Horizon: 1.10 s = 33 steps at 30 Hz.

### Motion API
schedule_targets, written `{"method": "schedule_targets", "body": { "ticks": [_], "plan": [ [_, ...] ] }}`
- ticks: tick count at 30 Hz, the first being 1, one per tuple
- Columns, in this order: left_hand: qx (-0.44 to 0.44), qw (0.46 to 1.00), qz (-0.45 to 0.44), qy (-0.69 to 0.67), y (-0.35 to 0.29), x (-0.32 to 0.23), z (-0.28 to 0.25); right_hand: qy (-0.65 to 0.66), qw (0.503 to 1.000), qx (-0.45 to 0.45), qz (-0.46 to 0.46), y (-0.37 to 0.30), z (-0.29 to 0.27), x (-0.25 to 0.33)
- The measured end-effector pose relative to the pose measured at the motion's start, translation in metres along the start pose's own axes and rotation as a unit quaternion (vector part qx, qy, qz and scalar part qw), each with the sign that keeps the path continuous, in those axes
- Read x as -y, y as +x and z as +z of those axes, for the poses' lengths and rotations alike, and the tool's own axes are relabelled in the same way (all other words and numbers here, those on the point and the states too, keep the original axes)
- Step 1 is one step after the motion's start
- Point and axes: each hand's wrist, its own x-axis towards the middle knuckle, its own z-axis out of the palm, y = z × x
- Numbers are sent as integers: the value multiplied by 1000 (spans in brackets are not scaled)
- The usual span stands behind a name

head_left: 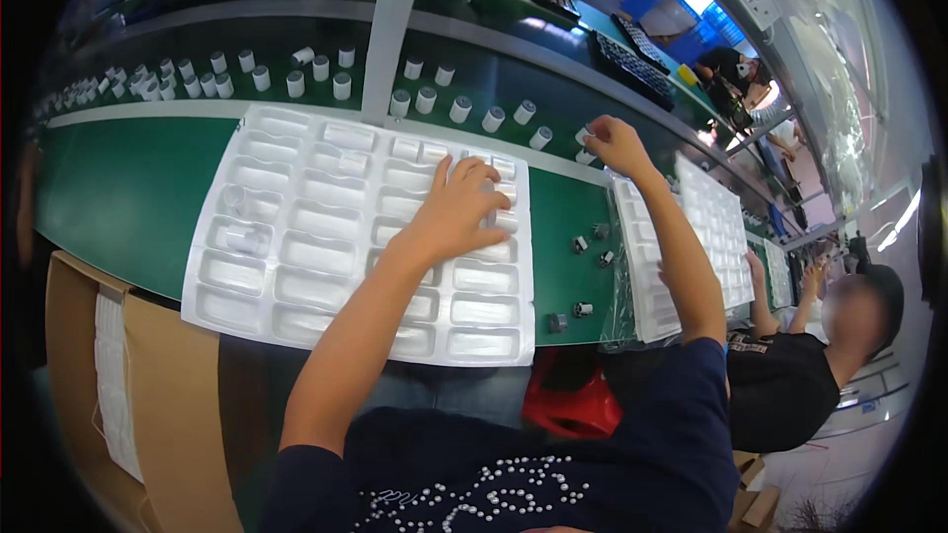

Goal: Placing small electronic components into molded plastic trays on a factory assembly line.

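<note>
My left hand (pixel 460 207) rests over the right part of a white molded tray (pixel 316 247), fingers spread. White cylinders (pixel 433 152) lie in several upper pockets near its fingertips; the hand partly hides others. My right hand (pixel 617 146) reaches to the shelf edge at the back, its fingers pinched on a small white cylinder (pixel 585 134). Another white cylinder (pixel 586 155) stands just below that hand. More grey-topped white cylinders (pixel 460 109) stand upright along the shelf. Two clear pieces (pixel 247 239) sit in the tray's left column.
Small metallic parts (pixel 583 309) lie on the green table (pixel 109 188) right of the tray. Farther right are stacked white trays (pixel 647 266) in clear plastic and a co-worker (pixel 790 385). A cardboard box (pixel 178 405) stands lower left. A metal post (pixel 385 39) rises behind the tray.
</note>
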Motion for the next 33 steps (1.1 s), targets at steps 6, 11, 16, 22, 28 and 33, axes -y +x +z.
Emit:
{"method": "schedule_targets", "body": {
  "ticks": [6,11,16,22,28,33],
  "plan": [
    [-5,999,26,-21,7,-10,5,74,955,276,-76,-94,-63,87],
    [-3,999,16,-32,4,-10,9,29,949,300,-88,-128,-56,80],
    [-33,949,-51,-308,6,-18,2,178,926,316,107,-134,-51,89],
    [5,716,-196,-670,16,-16,-5,714,636,147,251,-151,-29,113],
    [-1,602,-217,-769,13,-10,-10,880,368,141,266,-152,-15,148],
    [-11,645,-219,-733,16,-13,-8,903,273,177,280,-150,-2,140]
  ]
}}
